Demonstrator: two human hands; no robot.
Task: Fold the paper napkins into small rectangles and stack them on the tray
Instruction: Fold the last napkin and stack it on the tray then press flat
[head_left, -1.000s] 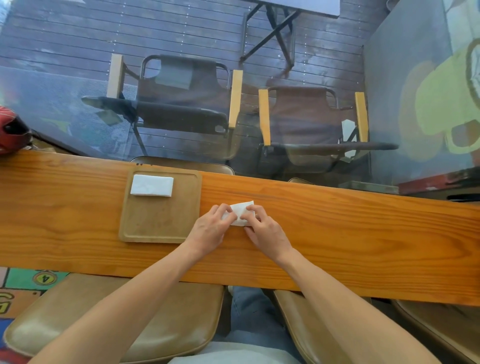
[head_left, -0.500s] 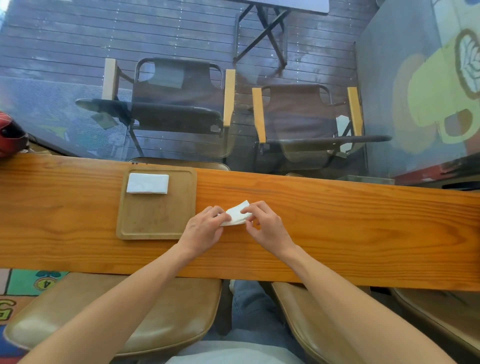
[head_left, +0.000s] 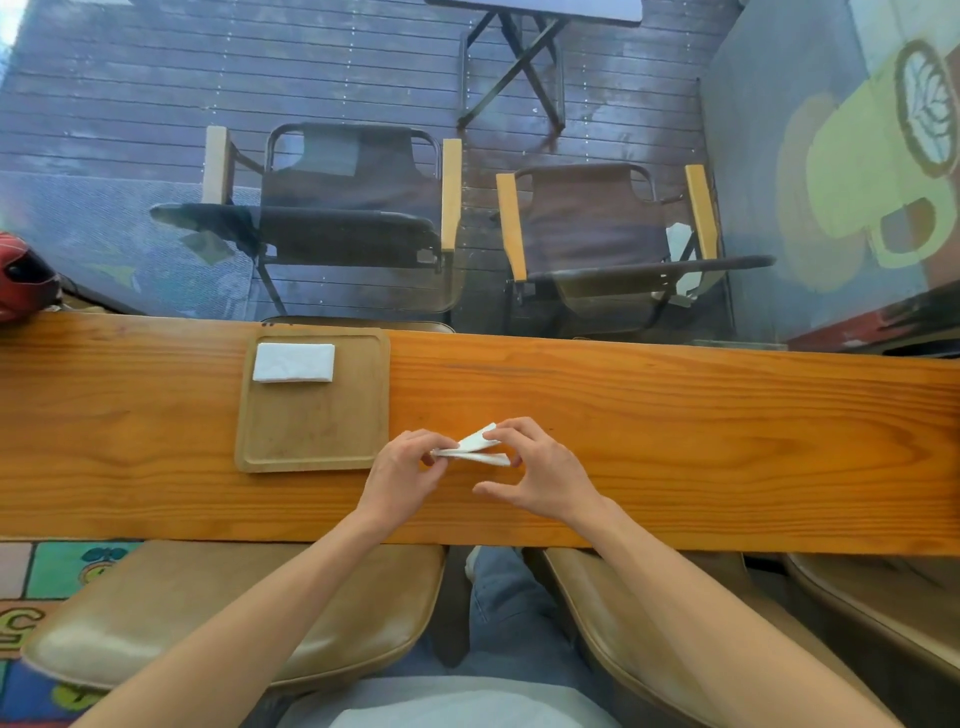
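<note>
While I watch, my left hand (head_left: 402, 470) and right hand (head_left: 540, 475) pinch a half-folded napkin (head_left: 475, 449) (white) over the table (head_left: 675, 441), beside the tray (head_left: 317, 431) holding one folded stack (head_left: 294, 362)

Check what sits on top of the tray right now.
One folded white napkin lies in the tray's far left corner. Whether more lie beneath it cannot be told. Both hands hold another napkin off the tray.
</note>
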